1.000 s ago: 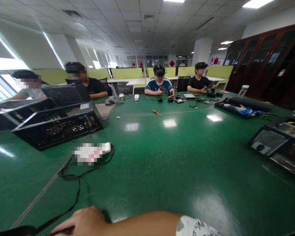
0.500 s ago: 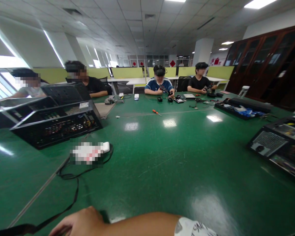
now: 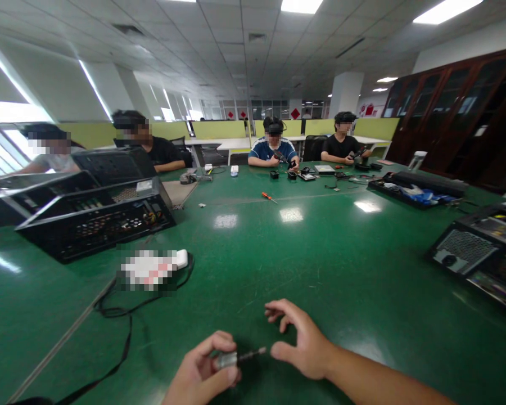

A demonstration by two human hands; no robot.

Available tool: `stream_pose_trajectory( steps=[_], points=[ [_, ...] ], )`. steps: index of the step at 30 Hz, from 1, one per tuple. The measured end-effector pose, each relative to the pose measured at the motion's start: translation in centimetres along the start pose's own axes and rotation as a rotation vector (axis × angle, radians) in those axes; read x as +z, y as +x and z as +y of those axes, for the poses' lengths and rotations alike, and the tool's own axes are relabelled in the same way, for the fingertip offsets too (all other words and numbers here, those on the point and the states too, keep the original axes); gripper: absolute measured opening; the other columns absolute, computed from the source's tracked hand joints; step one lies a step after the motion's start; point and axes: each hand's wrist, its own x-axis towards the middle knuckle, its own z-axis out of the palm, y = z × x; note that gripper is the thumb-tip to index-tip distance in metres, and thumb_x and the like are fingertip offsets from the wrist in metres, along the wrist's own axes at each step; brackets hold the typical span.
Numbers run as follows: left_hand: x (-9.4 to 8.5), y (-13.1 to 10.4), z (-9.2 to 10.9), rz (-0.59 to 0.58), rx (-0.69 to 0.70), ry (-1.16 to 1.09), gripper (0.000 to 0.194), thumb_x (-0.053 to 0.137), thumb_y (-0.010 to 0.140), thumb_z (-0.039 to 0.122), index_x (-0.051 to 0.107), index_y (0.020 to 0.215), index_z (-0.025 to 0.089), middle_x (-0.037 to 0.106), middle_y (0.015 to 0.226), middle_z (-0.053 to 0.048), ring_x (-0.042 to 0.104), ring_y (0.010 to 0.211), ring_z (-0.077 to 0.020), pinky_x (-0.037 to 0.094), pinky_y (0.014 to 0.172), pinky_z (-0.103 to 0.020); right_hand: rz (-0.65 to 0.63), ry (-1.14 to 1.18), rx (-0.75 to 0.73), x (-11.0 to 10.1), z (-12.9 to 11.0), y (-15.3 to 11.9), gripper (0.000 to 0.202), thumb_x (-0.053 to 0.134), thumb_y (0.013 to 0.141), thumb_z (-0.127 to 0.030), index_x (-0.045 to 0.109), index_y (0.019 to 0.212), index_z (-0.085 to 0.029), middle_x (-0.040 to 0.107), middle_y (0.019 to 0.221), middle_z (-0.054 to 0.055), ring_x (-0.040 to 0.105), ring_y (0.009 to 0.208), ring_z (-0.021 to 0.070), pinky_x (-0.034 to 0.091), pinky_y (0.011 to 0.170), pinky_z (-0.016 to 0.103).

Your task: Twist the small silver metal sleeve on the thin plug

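Observation:
Low in the middle of the head view, my left hand [image 3: 208, 365] is closed around a small silver cylinder [image 3: 226, 360]. From its end a thin dark shaft [image 3: 248, 355] sticks out to the right, with a paler tip; it looks like a small motor, but blur hides the detail. My right hand [image 3: 301, 340] is held just right of that tip, fingers apart and thumb spread, with nothing in it. A small gap lies between the thumb and the tip.
Open black computer cases stand at left [image 3: 96, 219] and right [image 3: 484, 253]. A blurred white item [image 3: 181, 259] with a black strap lies left. Farther off are an orange screwdriver [image 3: 266, 196] and a black tray [image 3: 421, 191] with blue contents. Several people sit around the green table [image 3: 320, 247].
My right arm, which reached across the bottom to the lower left, has drawn back right, and its hand is now open. My left hand has come into view holding the silver cylinder.

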Motion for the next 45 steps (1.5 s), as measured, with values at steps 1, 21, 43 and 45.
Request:
stream_pose_trajectory(
  steps=[1, 21, 43, 45],
  points=[
    [1.5, 0.7, -0.2, -0.104, 0.004, 0.005, 0.031, 0.087, 0.06, 0.031, 0.066, 0.078, 0.018, 0.054, 0.083, 0.0, 0.054, 0.062, -0.0138, 0.043, 0.057, -0.025, 0.035, -0.007, -0.026, -1.8, 0.2, -0.6, 0.059, 0.071, 0.078, -0.04, 0.051, 0.13, -0.023, 0.059, 0.119, 0.011, 0.057, 0.104, 0.0244, 0.046, 0.079, 0.033],
    [4.7, 6.4, -3.8, -0.308, 0.189, 0.147, 0.02, 0.079, 0.065, 0.01, 0.063, 0.076, 0.017, 0.055, 0.089, -0.003, 0.055, 0.082, -0.0177, 0.041, 0.072, -0.026, -0.026, -0.361, 0.088, -3.7, -0.3, 0.1, 0.018, 0.068, 0.076, -0.017, 0.07, 0.093, -0.02, 0.067, 0.082, 0.001, 0.061, 0.077, 0.0159, 0.044, 0.07, 0.026],
    [4.5, 6.3, -3.7, -0.334, 0.125, 0.138, 0.019, 0.079, 0.068, 0.013, 0.065, 0.081, 0.017, 0.054, 0.093, -0.004, 0.054, 0.082, -0.0173, 0.042, 0.071, -0.026, -0.026, -0.369, 0.112, -3.9, -0.5, 0.0, 0.01, 0.066, 0.076, -0.018, 0.069, 0.085, -0.019, 0.069, 0.079, 0.001, 0.061, 0.073, 0.0158, 0.044, 0.068, 0.025],
    [4.4, 6.3, -3.8, -0.34, 0.127, 0.14, 0.019, 0.078, 0.069, 0.012, 0.065, 0.082, 0.017, 0.054, 0.093, -0.003, 0.054, 0.083, -0.0172, 0.042, 0.071, -0.026, -0.03, -0.372, 0.115, -4.0, -0.4, 0.0, 0.01, 0.066, 0.077, -0.018, 0.069, 0.086, -0.019, 0.069, 0.079, 0.002, 0.061, 0.073, 0.0159, 0.044, 0.068, 0.025]
  ],
)
